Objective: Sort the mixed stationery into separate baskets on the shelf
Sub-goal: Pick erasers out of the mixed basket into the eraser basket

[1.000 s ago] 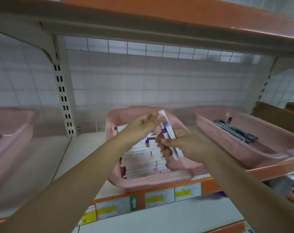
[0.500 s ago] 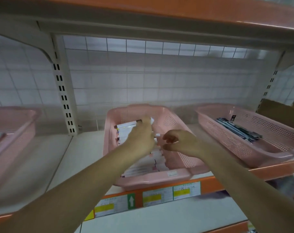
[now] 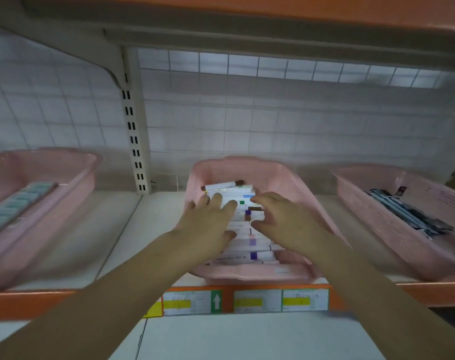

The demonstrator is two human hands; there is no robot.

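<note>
**Levelling the marker stack in the middle basket**

Both my hands are over the middle basket (image 3: 247,275), which sits on the shelf (image 3: 73,229) between the left basket (image 3: 73,178) and the right basket (image 3: 403,258). The markers (image 3: 247,249) lie crosswise in it, stacked front to back. My left hand (image 3: 211,224) lies flat on the stack, fingers straight. My right hand (image 3: 281,219) is spread with loosely bent fingers at the capped ends and grips nothing; I cannot tell whether it touches them. I judge the step to be squaring the pile. To do it well, I should press lightly with flat fingers, nudge the ends into line, and keep the rearmost marker from rolling.
</note>
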